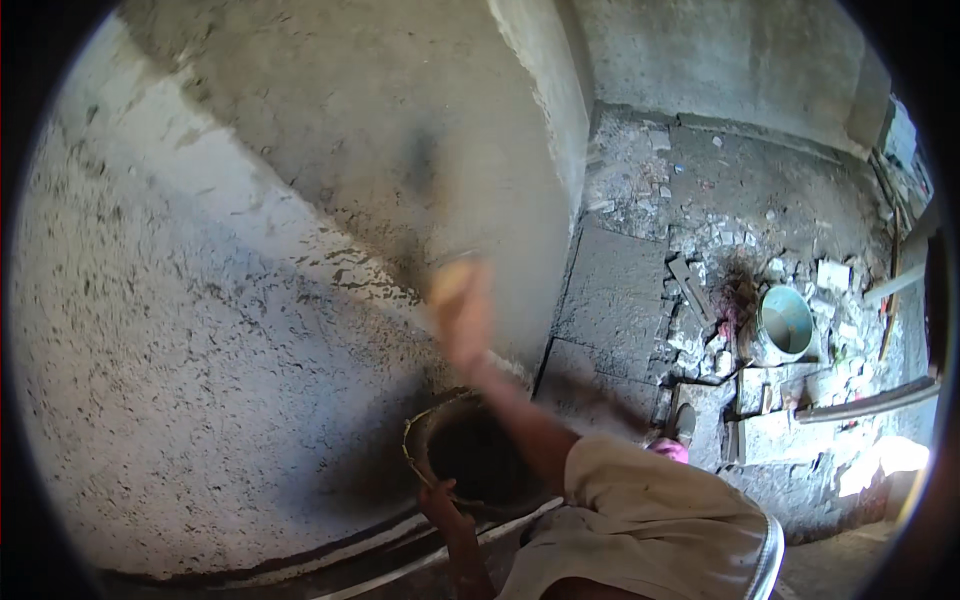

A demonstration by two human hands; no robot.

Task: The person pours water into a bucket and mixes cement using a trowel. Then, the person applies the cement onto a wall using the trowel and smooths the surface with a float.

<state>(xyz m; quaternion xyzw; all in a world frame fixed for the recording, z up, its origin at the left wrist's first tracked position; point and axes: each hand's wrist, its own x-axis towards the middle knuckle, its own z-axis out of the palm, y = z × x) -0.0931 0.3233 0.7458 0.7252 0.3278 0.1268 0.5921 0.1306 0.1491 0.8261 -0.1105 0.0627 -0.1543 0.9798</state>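
Note:
My left hand grips the near left rim of a round basin with dark, mortar-like material inside. Above the basin, my right arm stretches out toward the wall. Motion smears my right hand; a pale tan thing shows at its fingers, too blurred to name. Close beyond that hand is a wall with smooth grey-brown plaster. A rough, pitted whitish wall surface lies to the left, with a pale band running diagonally between the two.
At right, a pale blue-green bucket stands amid broken rubble and a short plank. Grey slabs cover the floor along the wall's foot. A foot in a shoe shows beside my sleeve. A curved dark bar crosses the right side.

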